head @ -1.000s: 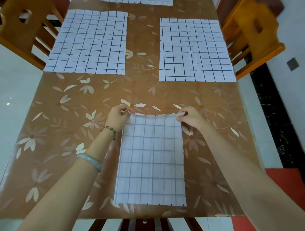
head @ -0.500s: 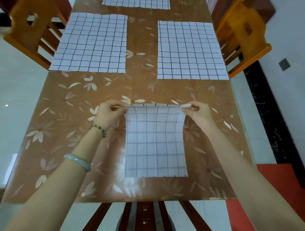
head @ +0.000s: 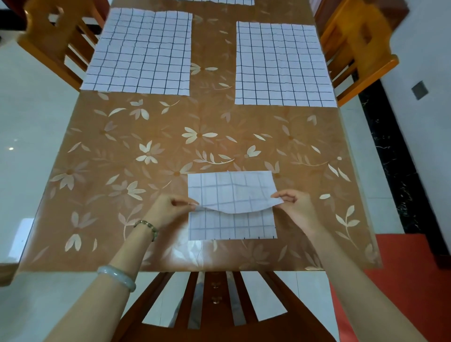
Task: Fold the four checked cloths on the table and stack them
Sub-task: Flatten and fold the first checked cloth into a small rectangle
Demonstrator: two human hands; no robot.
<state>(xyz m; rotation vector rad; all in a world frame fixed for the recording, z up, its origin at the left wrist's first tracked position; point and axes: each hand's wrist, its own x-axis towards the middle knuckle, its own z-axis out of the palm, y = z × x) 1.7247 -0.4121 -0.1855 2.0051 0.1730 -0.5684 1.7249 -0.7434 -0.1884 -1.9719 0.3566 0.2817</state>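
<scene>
The left hand (head: 168,212) and right hand (head: 298,212) each pinch a corner of the near checked cloth (head: 231,189). The lifted flap sags between them over the cloth's lower half on the table (head: 117,161).

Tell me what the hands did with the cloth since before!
The left hand and right hand pulled the far edge of the near cloth back and over its front half, folding it; it sags, not yet flat. Both kept their pinch grip on the corners. The left far cloth, right far cloth and top cloth stayed spread.
</scene>
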